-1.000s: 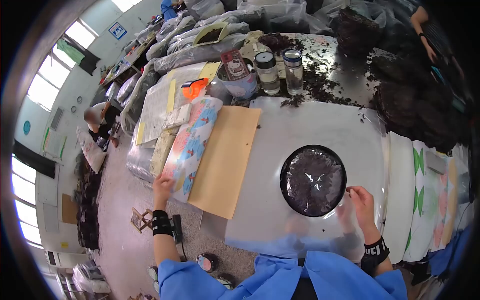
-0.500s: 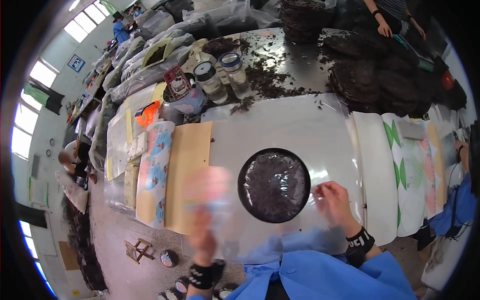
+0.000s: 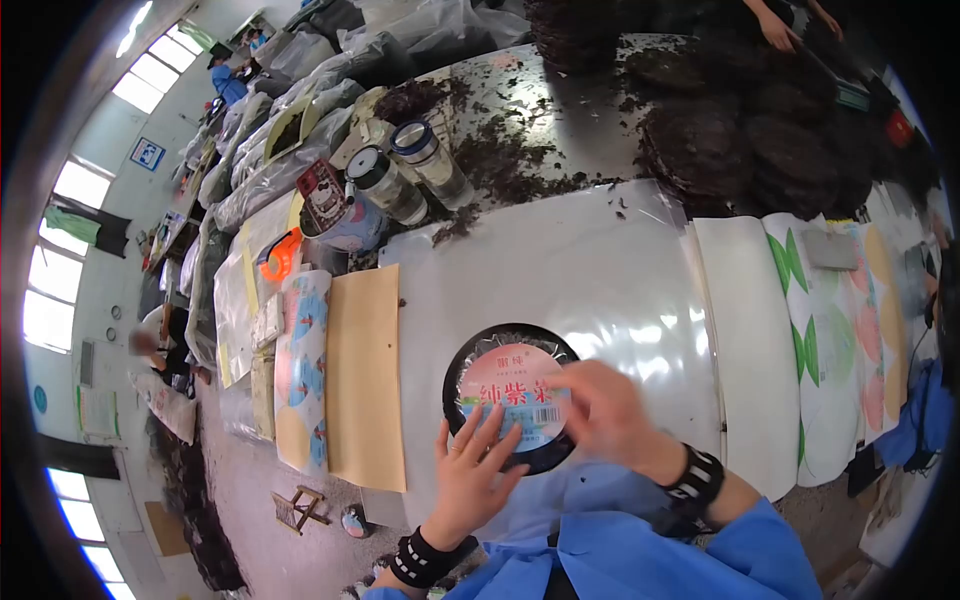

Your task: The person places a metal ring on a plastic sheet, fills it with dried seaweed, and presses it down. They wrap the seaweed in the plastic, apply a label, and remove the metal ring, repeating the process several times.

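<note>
A round pink and blue label lies on top of the round black tray of dark dried seaweed under clear film. My left hand has its fingers spread flat over the label's lower left part and the tray's rim. My right hand, slightly blurred, is at the label's right edge with its fingers curled; whether it grips anything is hidden. Beneath the tray is a sheet of clear plastic on the metal table.
Left of the tray are brown paper, printed label sheets and an orange tape dispenser. Two glass jars stand behind. Dark seaweed stacks are at the back right, green-leaf sheets at right. Another person's hand is beyond.
The label has moved right, from beside the tray onto its top. My left hand now lies spread on it, and my right hand has moved in over the tray's right side.
</note>
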